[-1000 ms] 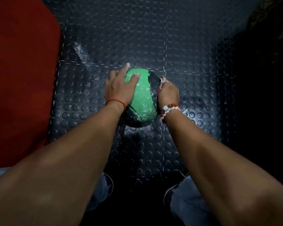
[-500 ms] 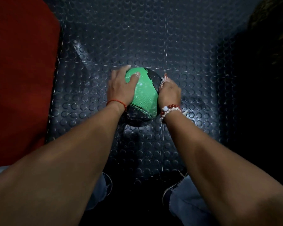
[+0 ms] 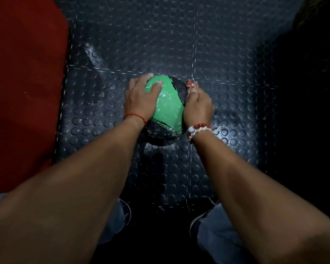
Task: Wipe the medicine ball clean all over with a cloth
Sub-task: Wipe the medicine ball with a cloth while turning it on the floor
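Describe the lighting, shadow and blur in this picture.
Head view: dim overall, with light pooled in the middle, so the ball, left hand and right hand show clearly. Head view: the floor sinks into black shadow at the right edge. Head view: the cloth at the right hand is slightly smeared. Head view: the wide lens swells the forearms near the bottom.

Dim overall, low contrast. Brightest patch is mid-frame: the green panel of the medicine ball [image 3: 166,105] is vivid, w/ pale smears catching light. The floor mat [image 3: 217,54] has a soft sheen on its studs around centre, then fades to near-black at far right & along the near edge. The red mat [image 3: 23,92] on the left is muted. Dark shadow on the near side of the ball. Forearms [image 3: 84,187] are stretched by the wide-angle lens & soft. The right hand [image 3: 197,109] & cloth [image 3: 191,84] are slightly motion-blurred.
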{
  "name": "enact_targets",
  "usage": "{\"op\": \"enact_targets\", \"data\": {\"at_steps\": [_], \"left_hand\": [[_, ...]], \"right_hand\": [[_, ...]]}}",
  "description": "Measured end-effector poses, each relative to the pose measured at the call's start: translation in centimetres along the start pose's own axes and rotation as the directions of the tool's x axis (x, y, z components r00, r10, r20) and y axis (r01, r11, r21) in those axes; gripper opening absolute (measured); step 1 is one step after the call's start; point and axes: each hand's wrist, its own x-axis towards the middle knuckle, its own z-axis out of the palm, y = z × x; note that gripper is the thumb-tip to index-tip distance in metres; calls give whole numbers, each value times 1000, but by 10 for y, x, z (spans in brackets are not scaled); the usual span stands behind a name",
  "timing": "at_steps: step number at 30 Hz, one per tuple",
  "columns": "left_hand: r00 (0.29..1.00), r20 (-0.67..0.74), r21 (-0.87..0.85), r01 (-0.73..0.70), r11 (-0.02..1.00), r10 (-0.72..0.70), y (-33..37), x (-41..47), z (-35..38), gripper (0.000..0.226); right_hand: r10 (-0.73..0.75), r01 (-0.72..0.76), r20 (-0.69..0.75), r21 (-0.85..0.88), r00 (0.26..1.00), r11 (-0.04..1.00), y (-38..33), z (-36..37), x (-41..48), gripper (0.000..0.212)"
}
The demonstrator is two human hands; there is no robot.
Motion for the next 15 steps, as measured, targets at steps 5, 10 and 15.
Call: {"op": "enact_targets", "data": {"at_steps": [5,10,15], "left_hand": [[998,42,25,-40,999,39,-6,2,-6,50],[997,57,4,-57,998,57,-8,-1,-6,47],[998,50,-1,-35,999,35,-6,3,-5,45]], "right_hand": [[-317,312,3,-176,948,933,-6,6,-31,39],[-125,140,164,-81,979,987,-10,-2,13,26],[67,-64,58,-49,996,997,5,-1,-6,33]]}}
